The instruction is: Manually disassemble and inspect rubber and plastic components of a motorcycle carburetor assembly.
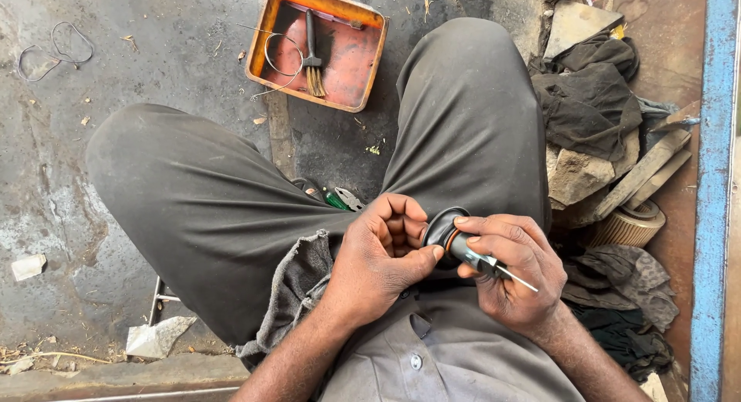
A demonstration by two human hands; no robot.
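Both hands meet over the lap, each grip closed on the same small part: the left hand curls into a near fist, thumb pressed against the rim of a round black cap with an orange ring, while the right hand wraps tightly around the metal stem that runs out of that cap, its thin bare end poking past the fingers. The part sits just above the grey shirt, between the person's bent knees in dark grey trousers. A grey rag lies over the left thigh, touching the left wrist. Green-handled pliers rest on the concrete floor between the legs. Farther out on the floor stands a rusty orange tray holding a small brush and a loop of wire. Dark cloths, stones and a ribbed round filter are piled beside the right leg, next to a blue painted edge.
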